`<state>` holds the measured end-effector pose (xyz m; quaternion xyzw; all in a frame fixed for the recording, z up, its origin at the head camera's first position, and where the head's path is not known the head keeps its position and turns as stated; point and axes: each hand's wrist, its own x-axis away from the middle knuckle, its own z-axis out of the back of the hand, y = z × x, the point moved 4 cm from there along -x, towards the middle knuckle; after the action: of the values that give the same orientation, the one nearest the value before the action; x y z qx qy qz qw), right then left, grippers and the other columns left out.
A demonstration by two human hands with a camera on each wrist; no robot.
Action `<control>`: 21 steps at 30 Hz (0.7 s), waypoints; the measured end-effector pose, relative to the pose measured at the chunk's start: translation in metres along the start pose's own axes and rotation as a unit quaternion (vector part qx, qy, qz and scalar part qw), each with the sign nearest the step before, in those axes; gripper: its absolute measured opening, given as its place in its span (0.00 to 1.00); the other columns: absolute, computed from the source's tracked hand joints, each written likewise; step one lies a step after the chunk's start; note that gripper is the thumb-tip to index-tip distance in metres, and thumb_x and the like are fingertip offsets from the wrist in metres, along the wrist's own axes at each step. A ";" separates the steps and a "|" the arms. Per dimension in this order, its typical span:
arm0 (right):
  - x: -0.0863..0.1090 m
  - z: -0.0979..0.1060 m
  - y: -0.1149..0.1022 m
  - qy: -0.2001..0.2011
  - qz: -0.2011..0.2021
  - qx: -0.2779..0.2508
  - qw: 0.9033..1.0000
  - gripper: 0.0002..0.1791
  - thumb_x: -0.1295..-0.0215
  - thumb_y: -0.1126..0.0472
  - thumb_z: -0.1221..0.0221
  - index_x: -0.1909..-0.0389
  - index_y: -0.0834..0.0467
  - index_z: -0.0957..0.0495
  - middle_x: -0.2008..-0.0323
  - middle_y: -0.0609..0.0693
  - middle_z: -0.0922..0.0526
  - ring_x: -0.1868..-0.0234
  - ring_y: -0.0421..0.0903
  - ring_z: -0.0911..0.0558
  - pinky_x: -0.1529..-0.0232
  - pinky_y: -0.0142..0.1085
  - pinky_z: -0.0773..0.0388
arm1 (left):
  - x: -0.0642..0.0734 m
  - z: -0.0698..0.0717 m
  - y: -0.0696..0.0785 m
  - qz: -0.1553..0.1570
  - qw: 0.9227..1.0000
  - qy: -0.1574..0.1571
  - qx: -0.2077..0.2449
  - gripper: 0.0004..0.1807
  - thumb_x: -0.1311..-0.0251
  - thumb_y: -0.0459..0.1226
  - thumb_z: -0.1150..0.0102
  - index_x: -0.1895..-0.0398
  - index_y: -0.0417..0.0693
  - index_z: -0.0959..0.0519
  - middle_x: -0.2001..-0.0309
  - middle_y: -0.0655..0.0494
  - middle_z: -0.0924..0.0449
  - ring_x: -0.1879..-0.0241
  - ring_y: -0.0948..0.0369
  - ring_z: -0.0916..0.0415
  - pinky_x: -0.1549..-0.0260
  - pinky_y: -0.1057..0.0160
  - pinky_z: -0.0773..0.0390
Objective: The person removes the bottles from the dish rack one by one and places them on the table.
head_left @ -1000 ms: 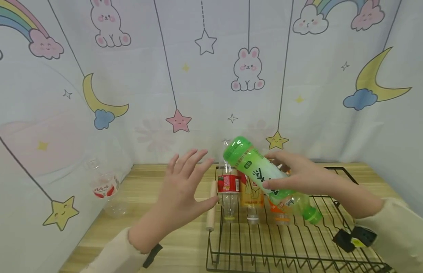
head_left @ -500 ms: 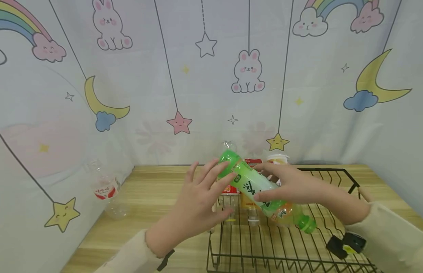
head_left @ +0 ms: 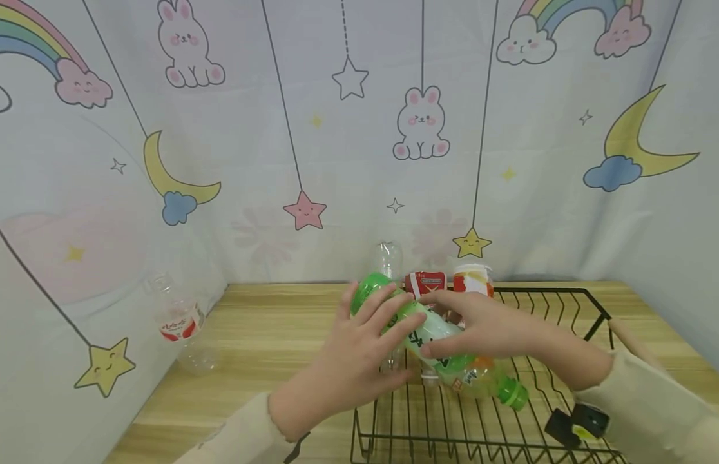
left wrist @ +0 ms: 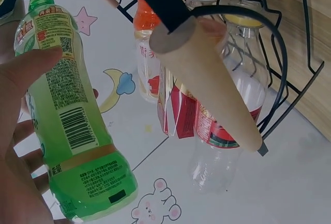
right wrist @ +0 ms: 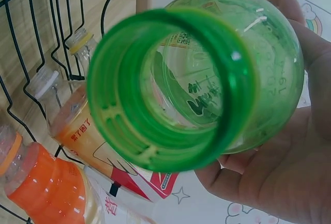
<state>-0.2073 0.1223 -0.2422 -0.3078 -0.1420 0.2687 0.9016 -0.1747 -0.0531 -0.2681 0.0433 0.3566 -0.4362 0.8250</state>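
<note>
A green plastic bottle (head_left: 481,377) is held tilted over the rack, its base up to the left and its green neck down to the right. My right hand (head_left: 493,325) grips its middle, thumb across the label. At the base end, my left hand (head_left: 359,361) lays its fingers over the bottle. In the left wrist view the left thumb (left wrist: 36,69) crosses the printed label of the bottle (left wrist: 77,115). The right wrist view looks into the bottle's uncapped green mouth (right wrist: 119,94), with right-hand fingers behind it.
Below the hands stands a black wire rack (head_left: 481,441) with wooden handles (left wrist: 207,89). It holds a clear bottle with a red label (left wrist: 217,136), a squarish yellow-and-red bottle (right wrist: 98,136) and an orange-and-white bottle (right wrist: 57,182). Another clear bottle (head_left: 182,328) stands at the far left.
My left hand has moved right and onto the base end of the green bottle. The right hand has brought the bottle down and slightly left.
</note>
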 end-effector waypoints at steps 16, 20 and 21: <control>-0.006 -0.007 0.003 0.002 0.015 0.001 1.000 0.43 0.44 0.40 0.36 0.32 0.57 0.36 0.45 0.52 0.23 0.45 0.53 0.24 0.51 0.53 0.23 | 0.000 -0.014 0.000 0.004 1.000 0.001 0.003 0.42 0.60 0.57 0.26 0.39 0.58 0.31 0.37 0.54 0.33 0.34 0.52 0.41 0.38 0.31 0.52; -0.007 -0.009 0.004 0.000 0.020 -0.003 1.000 0.42 0.43 0.40 0.36 0.32 0.58 0.36 0.43 0.52 0.24 0.44 0.52 0.25 0.49 0.54 0.24 | 0.001 -0.019 0.000 0.002 1.000 0.006 0.002 0.44 0.63 0.58 0.25 0.39 0.58 0.31 0.38 0.53 0.33 0.35 0.51 0.40 0.40 0.29 0.52; -0.007 -0.009 0.004 0.000 0.020 -0.005 1.000 0.42 0.43 0.41 0.36 0.32 0.58 0.36 0.43 0.52 0.24 0.44 0.52 0.25 0.49 0.53 0.24 | 0.001 -0.020 0.000 0.002 1.000 0.006 0.000 0.44 0.63 0.58 0.25 0.39 0.58 0.31 0.38 0.53 0.33 0.35 0.52 0.40 0.40 0.29 0.52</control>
<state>-0.2107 0.1166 -0.2522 -0.3148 -0.1373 0.2864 0.8945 -0.1851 -0.0466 -0.2835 0.0471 0.3613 -0.4340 0.8239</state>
